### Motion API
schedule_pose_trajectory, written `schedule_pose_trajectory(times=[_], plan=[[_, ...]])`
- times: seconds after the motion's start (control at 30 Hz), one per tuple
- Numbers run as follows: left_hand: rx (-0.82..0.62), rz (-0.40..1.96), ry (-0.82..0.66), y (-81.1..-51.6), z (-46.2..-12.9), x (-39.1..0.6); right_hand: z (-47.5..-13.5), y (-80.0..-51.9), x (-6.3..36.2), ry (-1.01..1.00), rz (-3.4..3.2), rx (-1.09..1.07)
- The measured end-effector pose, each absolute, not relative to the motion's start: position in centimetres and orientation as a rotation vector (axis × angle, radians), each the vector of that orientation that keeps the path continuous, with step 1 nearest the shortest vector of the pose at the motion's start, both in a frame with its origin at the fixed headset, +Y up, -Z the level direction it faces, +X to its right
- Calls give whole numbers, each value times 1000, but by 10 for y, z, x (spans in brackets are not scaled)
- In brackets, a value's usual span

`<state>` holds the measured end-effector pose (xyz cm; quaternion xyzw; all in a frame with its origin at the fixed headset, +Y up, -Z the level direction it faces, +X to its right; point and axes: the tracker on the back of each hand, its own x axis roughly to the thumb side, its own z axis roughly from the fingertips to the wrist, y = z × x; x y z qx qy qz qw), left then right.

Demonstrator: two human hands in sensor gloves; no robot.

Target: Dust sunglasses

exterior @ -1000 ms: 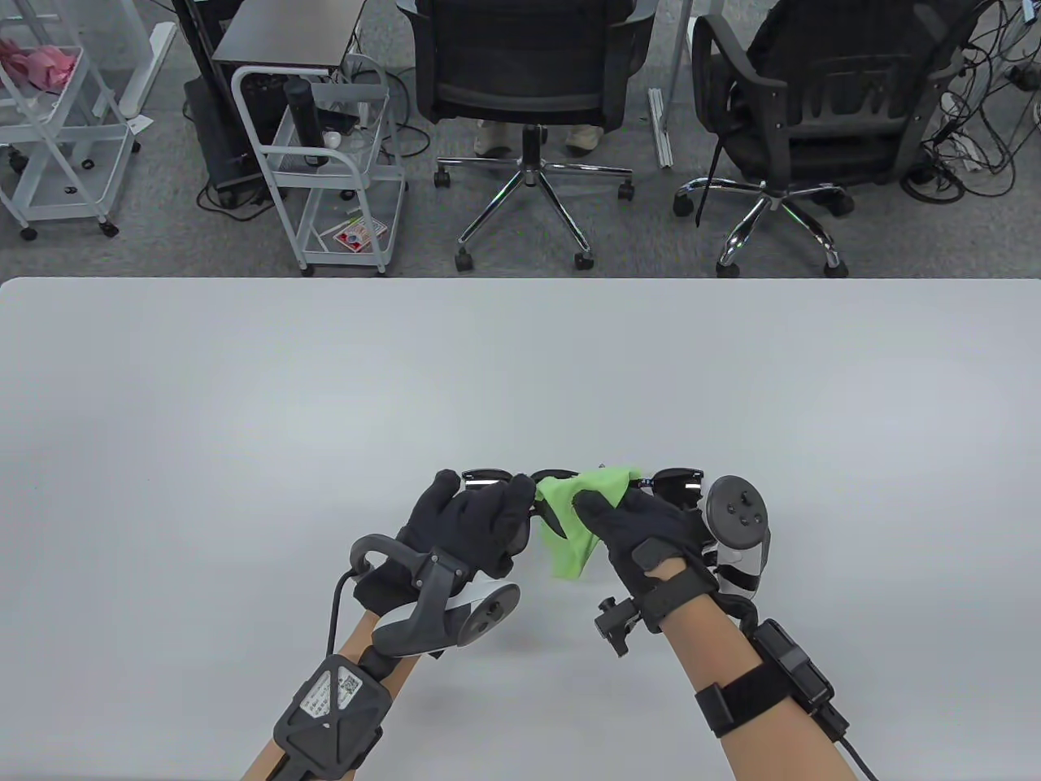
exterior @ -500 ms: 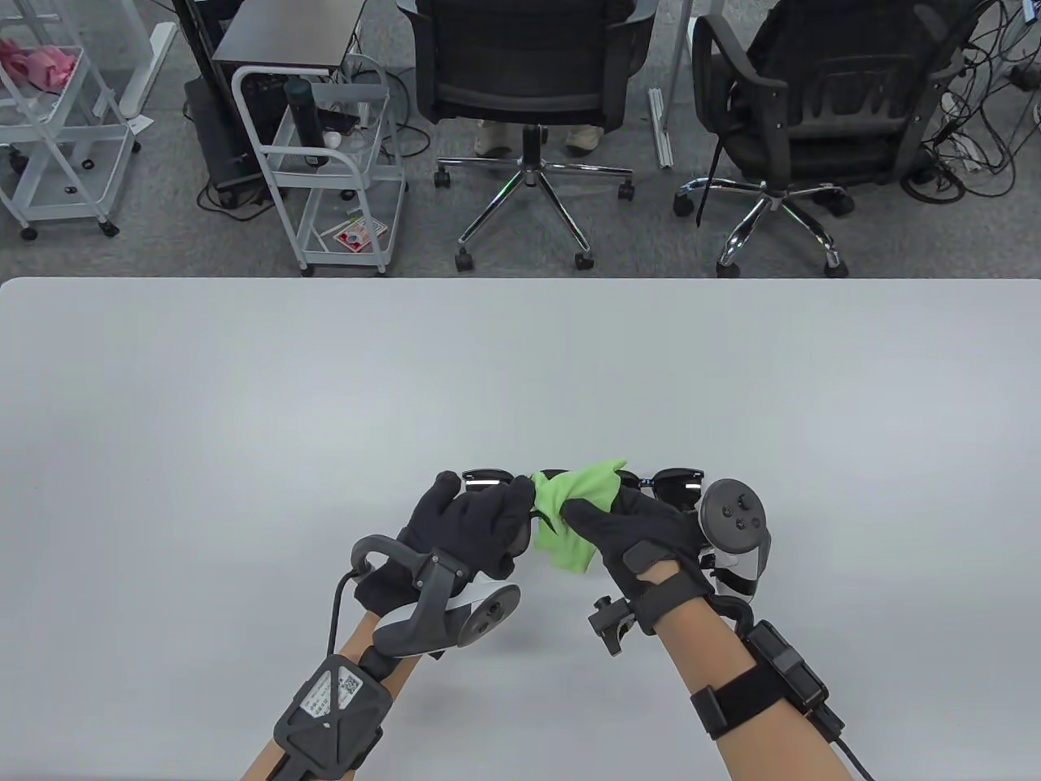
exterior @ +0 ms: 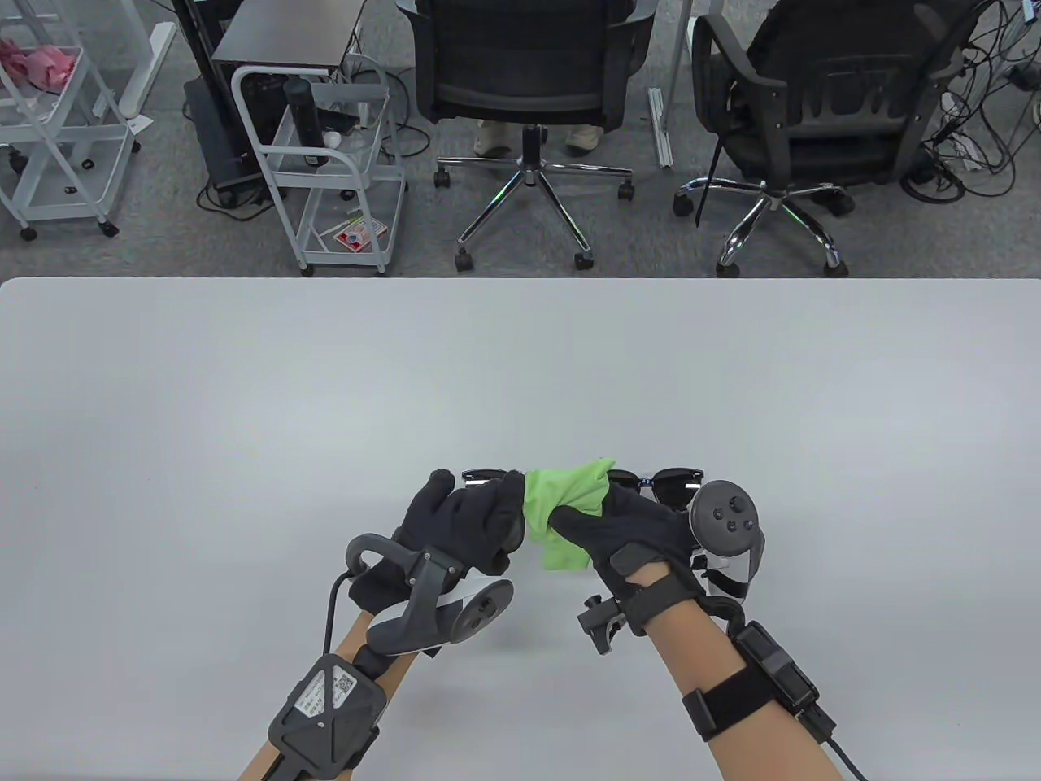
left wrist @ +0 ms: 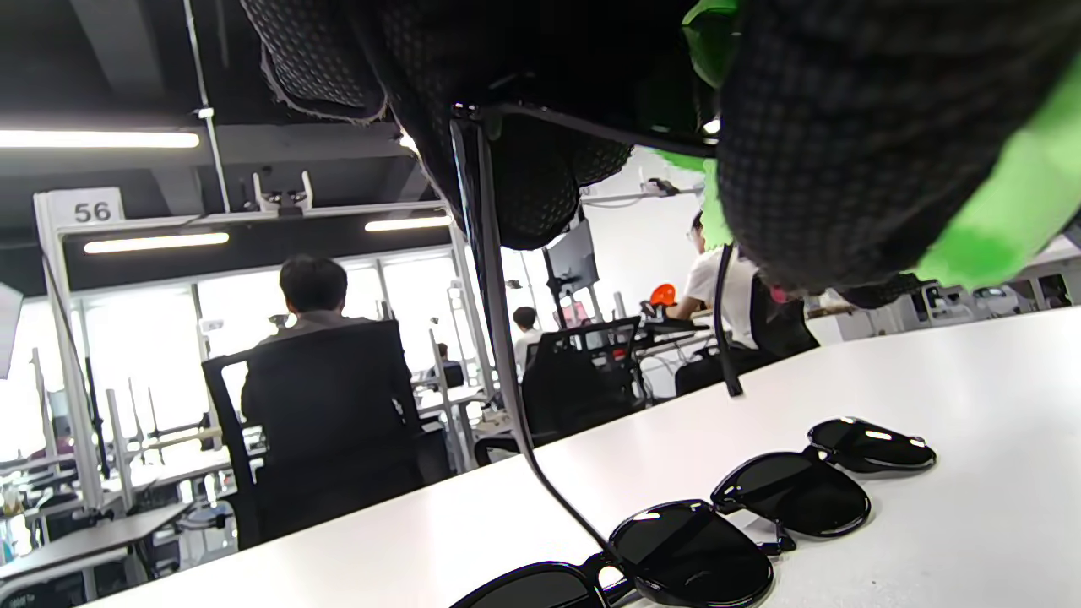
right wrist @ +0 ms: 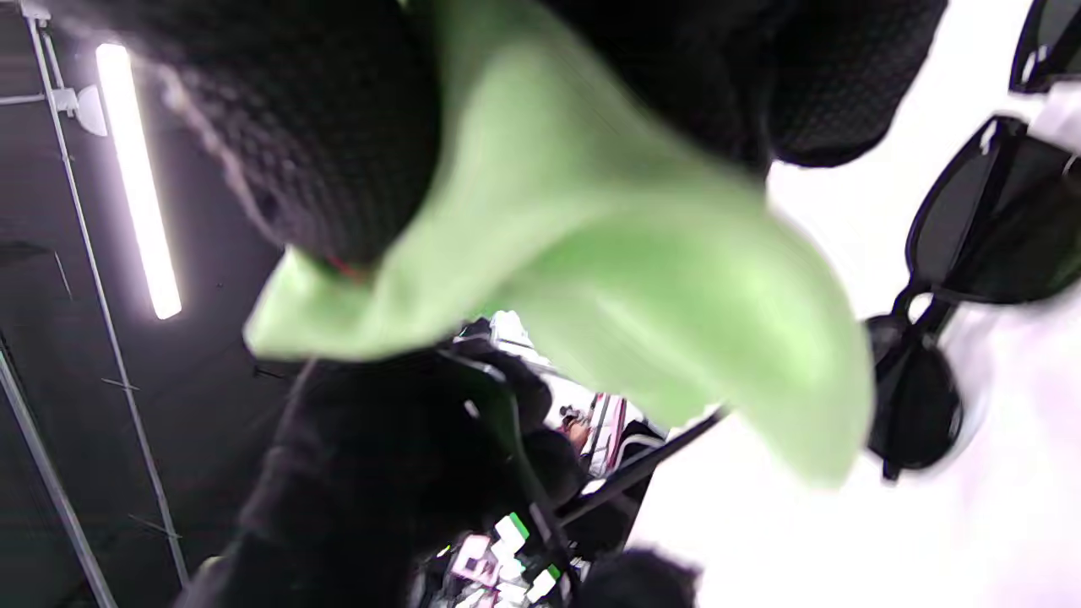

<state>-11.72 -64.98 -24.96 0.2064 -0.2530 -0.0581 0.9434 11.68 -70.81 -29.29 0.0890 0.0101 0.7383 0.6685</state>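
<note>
The right hand point(exterior: 630, 521), pinching the green cloth point(exterior: 561, 508), has slid toward nine o'clock along the sunglasses point(exterior: 480, 478) gripped by the left hand point(exterior: 463, 525); wiping continues.

I'm in an open-plan office. Past my white counter point(exterior: 244, 366) lie grey carpet point(exterior: 163, 244), two black swivel chairs point(exterior: 529, 81), a white wire trolley point(exterior: 325, 163) and tangled cables point(exterior: 976, 122). My left wrist camera shows people seated at rows of desks point(left wrist: 321, 380), monitors point(left wrist: 574, 257), ceiling strip lights point(left wrist: 101, 139) and a numbered sign reading 56 point(left wrist: 91, 211).
</note>
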Motion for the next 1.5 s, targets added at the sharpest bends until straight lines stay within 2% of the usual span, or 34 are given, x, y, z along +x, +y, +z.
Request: schedule_pose_trajectory(times=[0.2, 0.37, 0.57, 0.67, 0.8, 0.97, 1.03, 1.13, 1.23, 1.3, 1.33, 1.4, 1.5], plan=[[411, 77, -456, -640, -255, -132, -299, -711, 115, 215, 1436, 488], [411, 150, -437, -638, -254, -138, -296, -701, 98, 246, 1683, 707], [460, 96, -486, -635, -244, -125, -291, -697, 76, 248, 1851, 758], [516, 39, -498, -633, -237, -119, -290, -700, 77, 244, 1767, 693], [531, 42, -494, -630, -236, -117, -289, -705, 77, 339, 1479, 606], [536, 27, -491, -631, -237, -122, -288, -703, 81, 442, 1486, 778], [549, 3, -481, -630, -238, -125, -287, -696, 84, 374, 1583, 781], [531, 43, -466, -631, -241, -129, -287, -685, 86, 266, 1919, 934], [542, 22, -493, -632, -238, -124, -286, -686, 80, 233, 1860, 862], [555, 24, -502, -631, -235, -118, -285, -693, 78, 225, 1681, 662], [569, 5, -496, -631, -233, -115, -283, -701, 78, 245, 1534, 487], [566, -25, -508, -634, -233, -109, -277, -709, 77, 250, 1440, 311], [559, -93, -542, -640, -231, -97, -275, -708, 86, 106, 1619, 217]])
